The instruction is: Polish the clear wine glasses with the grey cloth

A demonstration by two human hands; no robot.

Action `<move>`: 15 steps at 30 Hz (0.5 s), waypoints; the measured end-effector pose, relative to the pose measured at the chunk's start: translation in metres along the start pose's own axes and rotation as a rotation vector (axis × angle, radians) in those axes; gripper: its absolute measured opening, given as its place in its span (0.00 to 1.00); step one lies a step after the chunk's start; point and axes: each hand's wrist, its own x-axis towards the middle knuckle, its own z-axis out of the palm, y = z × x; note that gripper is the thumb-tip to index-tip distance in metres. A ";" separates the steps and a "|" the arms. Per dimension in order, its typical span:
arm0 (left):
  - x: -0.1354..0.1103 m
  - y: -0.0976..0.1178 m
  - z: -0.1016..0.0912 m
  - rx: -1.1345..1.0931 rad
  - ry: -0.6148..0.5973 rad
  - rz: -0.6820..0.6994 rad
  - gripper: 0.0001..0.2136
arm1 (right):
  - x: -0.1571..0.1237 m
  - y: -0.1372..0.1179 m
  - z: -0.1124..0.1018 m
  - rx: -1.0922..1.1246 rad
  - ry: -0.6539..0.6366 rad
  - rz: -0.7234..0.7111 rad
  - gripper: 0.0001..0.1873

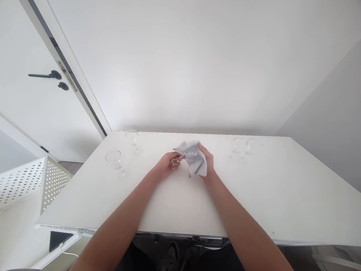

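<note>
Over the middle of the white table (180,208), my left hand (168,163) is closed round the foot and stem end of a clear wine glass (183,157), which is tilted on its side. My right hand (207,160) grips a light grey cloth (199,165) that is wrapped round the bowl of this glass. The cloth hides part of the bowl and some of my right fingers. Two clear stemmed glasses stand to the left, a nearer one (113,158) and a farther one (132,137). On the right stand two more, side by side (238,146).
A white wall (180,67) rises behind the table's back edge. To the left is a white door with a black handle (46,75). A perforated white panel (53,183) stands beside the table's left edge. A pale chair-like frame (340,264) is at lower right.
</note>
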 end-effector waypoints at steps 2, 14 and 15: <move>0.000 -0.001 0.001 -0.015 0.022 0.012 0.12 | 0.002 0.001 -0.002 0.015 0.030 0.014 0.16; -0.004 -0.002 0.012 0.187 0.062 0.148 0.21 | 0.008 0.001 -0.011 0.037 0.120 -0.034 0.17; -0.004 -0.002 0.011 0.181 0.065 0.124 0.21 | 0.006 0.000 -0.008 0.024 0.086 -0.046 0.17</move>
